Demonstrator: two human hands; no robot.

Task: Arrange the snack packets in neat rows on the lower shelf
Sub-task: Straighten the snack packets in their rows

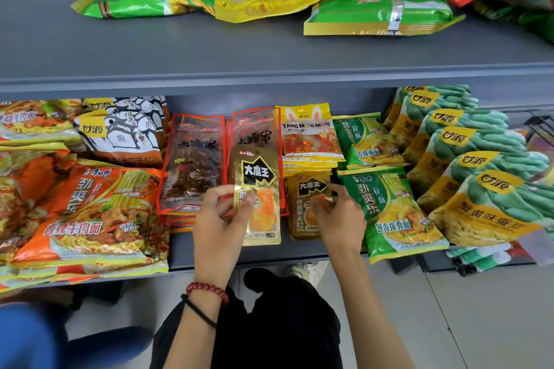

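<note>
While lower shelf [181,249] holds packets, left hand [220,219] pinches gold packet [258,177]; right hand [340,217] pinches gold stack [305,219].

We see black cloth trousers [284,326] over a pale tiled floor [464,323]. Just above the trousers a white shoe [307,271] shows. At their left edge we find a red bead bracelet [207,290] and a thin black cord band [199,313]; farther left, a blurred blue shape [27,338].

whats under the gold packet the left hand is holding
A red-edged packet lies under the gold packet held by the left hand. Its lower half is covered.
</note>
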